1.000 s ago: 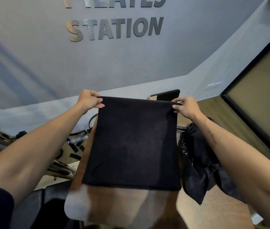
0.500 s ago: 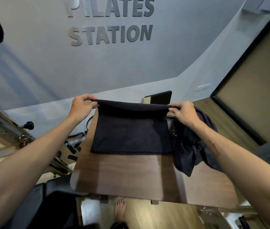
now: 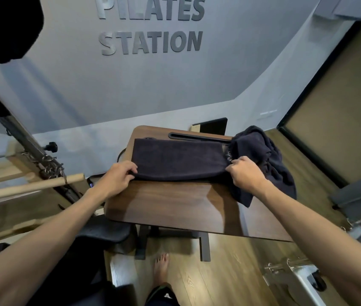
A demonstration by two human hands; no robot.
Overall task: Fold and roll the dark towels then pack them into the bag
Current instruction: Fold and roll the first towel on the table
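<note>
Lying flat across the far half of the dark walnut-coloured wooden table, the folded dark navy terry towel forms a wide, neat rectangle with its fold along the near edge. The left hand pinches the towel's near left corner, fingers curled over the cloth and knuckles resting on the tabletop. The right hand grips the near right corner in the same way, fingers bent around the bunched fabric. Both forearms reach in from the bottom corners of the view.

Just beside the right hand, touching the folded towel's right end, a second dark towel, crumpled in a loose heap, sits on the table's right side and hangs partly over its edge; a small pale embroidered mark shows near the hand. Behind the folded towel, a long black slot runs along the table's back edge, and a black tablet-like panel stands against the grey wall, which carries raised grey letters reading PILATES STATION.

A bare foot stands on the light wood-plank floor under the table. To the left, a pale wooden bar and metal springs belong to exercise equipment.
</note>
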